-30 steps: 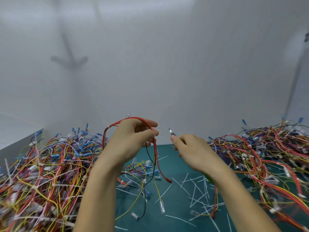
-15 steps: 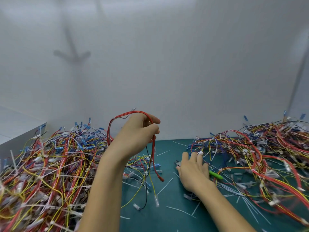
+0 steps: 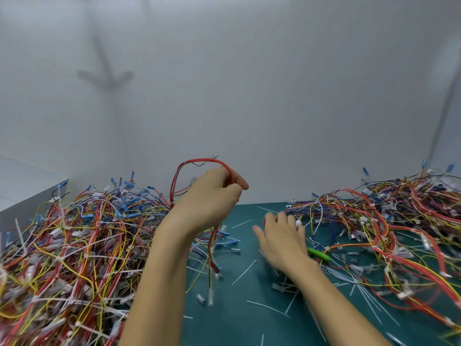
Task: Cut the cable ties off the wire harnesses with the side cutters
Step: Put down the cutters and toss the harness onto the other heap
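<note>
- Currently the teal mat [image 3: 249, 320] below a white wall [image 3: 249, 96] carries all the work. Largest item: the left pile [image 3: 74, 245] of wire harnesses, many white ties visible, lying just beside a grey box edge [image 3: 32, 203].
- Right pile [image 3: 386, 233] of harnesses spreads from the far right toward the mat's centre. Risk (judgement): the two piles nearly meet, so done and undone harnesses could mix. I cannot tell which pile is which.
- Held harness [image 3: 199, 161]: red loop lifted above the left pile's inner edge, ends dangling close above the mat. Risk: the ends could snag the pile and drag other harnesses along.
- Left hand [image 3: 209, 198]: fingers curled round the loop, thumb pressing it against the forefinger.
- Right hand [image 3: 282, 240]: blurred, low over the mat, fingers spread and nearly straight, gripping nothing.
- Side cutters [image 3: 318, 254]: only a green handle shows, on the mat just beside the right wrist, at the right pile's edge. Risks: loose wires could cover the tool, and a cut made too close could nick insulation.
- Cut tie offcuts [image 3: 243, 273]: thin white strips scattered between the piles.
- Containers: no bin or tray in view, and harnesses and offcuts lie loose on the mat. What the grey box holds cannot be told.
</note>
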### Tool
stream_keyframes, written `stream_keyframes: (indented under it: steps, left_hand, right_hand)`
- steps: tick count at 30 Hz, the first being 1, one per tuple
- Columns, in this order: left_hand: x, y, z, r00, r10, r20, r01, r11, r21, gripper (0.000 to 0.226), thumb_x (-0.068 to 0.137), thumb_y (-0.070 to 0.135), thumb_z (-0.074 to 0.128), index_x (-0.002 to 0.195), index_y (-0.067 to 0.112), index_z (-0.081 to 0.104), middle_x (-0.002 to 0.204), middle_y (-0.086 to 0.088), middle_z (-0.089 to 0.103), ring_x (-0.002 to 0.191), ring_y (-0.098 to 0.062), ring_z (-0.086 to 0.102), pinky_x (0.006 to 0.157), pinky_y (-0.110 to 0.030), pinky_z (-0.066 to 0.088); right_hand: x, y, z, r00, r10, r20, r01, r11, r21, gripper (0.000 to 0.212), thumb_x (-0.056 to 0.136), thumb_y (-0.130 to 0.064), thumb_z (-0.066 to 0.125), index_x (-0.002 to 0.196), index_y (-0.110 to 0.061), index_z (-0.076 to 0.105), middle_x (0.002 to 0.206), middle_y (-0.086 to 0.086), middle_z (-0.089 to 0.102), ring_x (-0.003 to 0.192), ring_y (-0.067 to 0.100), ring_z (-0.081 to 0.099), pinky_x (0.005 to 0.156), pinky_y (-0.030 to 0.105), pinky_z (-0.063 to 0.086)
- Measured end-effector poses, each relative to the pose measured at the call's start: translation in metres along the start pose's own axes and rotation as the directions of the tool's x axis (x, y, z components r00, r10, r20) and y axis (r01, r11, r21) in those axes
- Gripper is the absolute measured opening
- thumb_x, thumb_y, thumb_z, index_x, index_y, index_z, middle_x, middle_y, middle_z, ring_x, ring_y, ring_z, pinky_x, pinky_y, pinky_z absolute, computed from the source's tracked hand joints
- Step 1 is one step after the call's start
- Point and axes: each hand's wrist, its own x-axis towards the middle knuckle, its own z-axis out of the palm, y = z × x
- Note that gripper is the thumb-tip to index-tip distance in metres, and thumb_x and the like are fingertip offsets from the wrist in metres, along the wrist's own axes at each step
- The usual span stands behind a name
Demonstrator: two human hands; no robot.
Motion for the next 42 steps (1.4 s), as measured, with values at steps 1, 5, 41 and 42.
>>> stream_keyframes:
  steps: [1, 5, 41, 42]
  left_hand:
    - [-0.001, 0.002, 0.000, 1.000, 0.008, 0.024, -0.008, 1.000, 0.027, 0.026, 0.087, 0.007, 0.048, 0.084, 0.025, 0.066, 0.066, 0.007, 0.057, 0.061, -0.011, 0.053, 0.068, -0.031, 0.048]
    - [-0.007, 0.013, 0.000, 0.971, 0.084, 0.224, -0.107, 0.990, 0.092, 0.034, 0.081, -0.004, 0.048, 0.067, 0.021, 0.066, 0.055, 0.017, 0.058, 0.054, 0.002, 0.050, 0.057, -0.015, 0.039]
    - [0.004, 0.008, 0.006, 0.988, -0.064, 0.140, 0.154, 0.432, -0.889, 0.036, 0.098, 0.015, 0.032, 0.102, -0.002, 0.064, 0.091, -0.015, 0.076, 0.084, -0.024, 0.075, 0.082, -0.038, 0.058]
    - [0.003, 0.010, 0.007, 0.988, -0.027, 0.152, 0.147, 0.465, -0.873, 0.033, 0.097, 0.012, 0.033, 0.100, -0.002, 0.063, 0.086, -0.014, 0.076, 0.079, -0.023, 0.074, 0.076, -0.034, 0.059]
  right_hand:
    - [0.002, -0.005, -0.014, 0.998, -0.012, -0.063, 0.023, 0.984, 0.178, 0.034, 0.104, -0.044, 0.033, 0.112, -0.018, 0.055, 0.120, 0.008, 0.056, 0.118, 0.031, 0.047, 0.095, 0.044, 0.037]
    - [-0.003, -0.021, -0.078, 0.998, -0.060, 0.023, -0.001, 0.340, 0.940, 0.046, 0.106, -0.038, 0.035, 0.082, -0.018, 0.068, 0.076, -0.002, 0.072, 0.075, 0.016, 0.067, 0.067, 0.030, 0.048]
    - [-0.040, 0.012, -0.146, 0.798, -0.548, 0.250, 0.187, 0.620, 0.762, 0.035, 0.084, -0.006, 0.075, 0.113, -0.022, 0.063, 0.100, -0.001, 0.074, 0.088, 0.020, 0.071, 0.082, 0.028, 0.056]
    - [-0.040, 0.012, -0.146, 0.812, -0.531, 0.242, 0.193, 0.636, 0.747, 0.035, 0.086, -0.002, 0.069, 0.111, -0.025, 0.064, 0.105, -0.005, 0.072, 0.095, 0.022, 0.070, 0.082, 0.027, 0.057]
